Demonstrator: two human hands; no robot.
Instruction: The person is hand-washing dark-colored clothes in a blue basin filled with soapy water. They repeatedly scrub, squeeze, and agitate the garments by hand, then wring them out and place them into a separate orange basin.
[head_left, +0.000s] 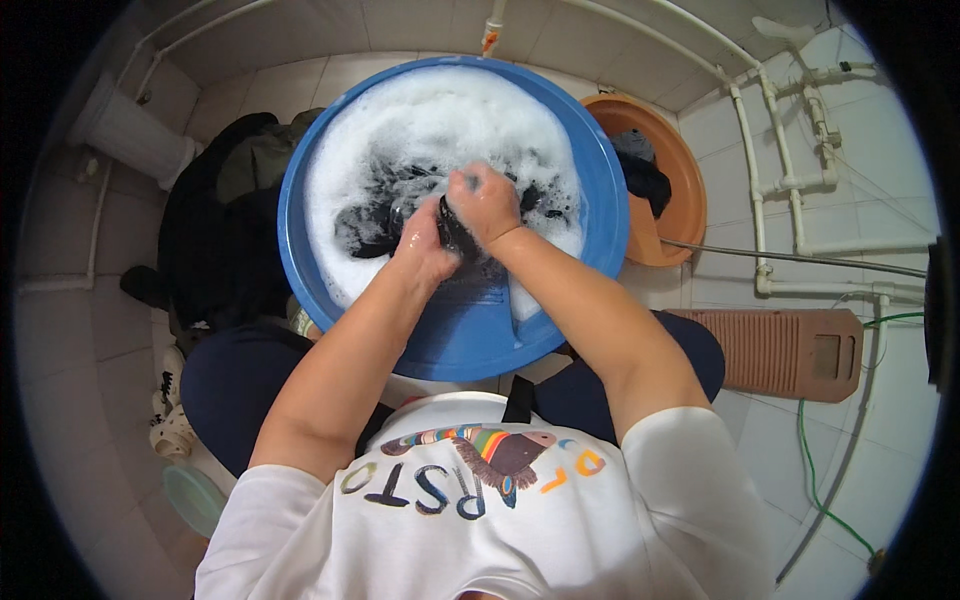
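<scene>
A large blue tub (296, 235) full of white suds (440, 105) stands between my knees. Dark wet cloth (457, 232) is gripped in both hands over the ridged washboard part (470, 305) on the tub's near side. My left hand (428, 245) is closed on the lower left of the cloth. Just above and to the right, my right hand (485, 205) is curled in a fist around it. More of the dark cloth (365, 225) spreads through the foam, partly sunk, so its kind does not show.
Dark clothes (225, 230) are heaped left of the tub. An orange basin (685, 170) with dark cloth sits at the back right. A brown washboard (790, 352) lies by my right knee. White pipes (750, 180) run along the wall. Shoes (172, 432) and a pale green bowl (192, 498) are at left.
</scene>
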